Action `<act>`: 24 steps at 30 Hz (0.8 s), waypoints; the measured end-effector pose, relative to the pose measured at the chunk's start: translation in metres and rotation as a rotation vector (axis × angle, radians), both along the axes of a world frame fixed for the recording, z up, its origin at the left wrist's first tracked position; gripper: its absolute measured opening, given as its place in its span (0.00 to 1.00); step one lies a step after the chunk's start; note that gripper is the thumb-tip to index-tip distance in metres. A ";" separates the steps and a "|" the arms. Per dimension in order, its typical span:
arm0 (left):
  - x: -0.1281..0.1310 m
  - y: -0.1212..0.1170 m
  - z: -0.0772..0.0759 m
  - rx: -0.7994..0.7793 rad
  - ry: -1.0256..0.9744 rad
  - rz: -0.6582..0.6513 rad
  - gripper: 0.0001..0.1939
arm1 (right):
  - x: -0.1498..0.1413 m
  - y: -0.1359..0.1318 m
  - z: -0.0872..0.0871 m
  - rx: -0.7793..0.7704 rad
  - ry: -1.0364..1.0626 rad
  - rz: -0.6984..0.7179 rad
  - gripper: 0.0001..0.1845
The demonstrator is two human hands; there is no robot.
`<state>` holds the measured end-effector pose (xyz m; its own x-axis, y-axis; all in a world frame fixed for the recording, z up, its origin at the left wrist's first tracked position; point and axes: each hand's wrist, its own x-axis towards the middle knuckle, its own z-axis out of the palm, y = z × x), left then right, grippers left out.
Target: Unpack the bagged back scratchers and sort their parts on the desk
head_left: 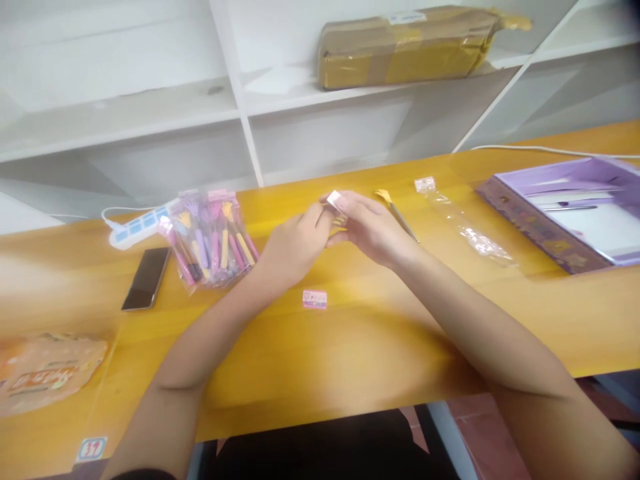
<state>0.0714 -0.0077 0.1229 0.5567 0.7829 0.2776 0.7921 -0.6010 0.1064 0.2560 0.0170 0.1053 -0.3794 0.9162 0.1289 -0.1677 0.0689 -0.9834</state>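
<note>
My left hand (303,243) and my right hand (370,227) meet above the middle of the table, fingers bent towards each other. A small white piece (334,198), perhaps paper or card, shows at my right thumb and fingertips. My left fingers are closed beside it; whatever they grip is hidden. Just right of the hands lies a thin stick with a yellow hand-shaped top (397,213). Below them rests a small pink printed card (315,299). Clear plastic packs of colourful hand-topped sticks (215,240) lie to the left.
A phone (146,279) and a white power strip (143,227) lie left. An orange printed bag (50,373) is at the near left. To the right are a clear plastic wrapper (465,223) and a purple box (530,230). A taped parcel (415,50) sits on the shelf.
</note>
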 end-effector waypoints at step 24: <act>-0.015 0.009 0.010 -0.645 -0.919 -0.223 0.19 | 0.029 -0.006 0.025 0.509 -0.224 -0.389 0.30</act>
<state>0.0566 0.0011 0.1331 0.4957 0.8364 0.2340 0.1377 -0.3417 0.9297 0.2849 0.0107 0.1303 -0.1025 0.8374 0.5369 0.1670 0.5466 -0.8206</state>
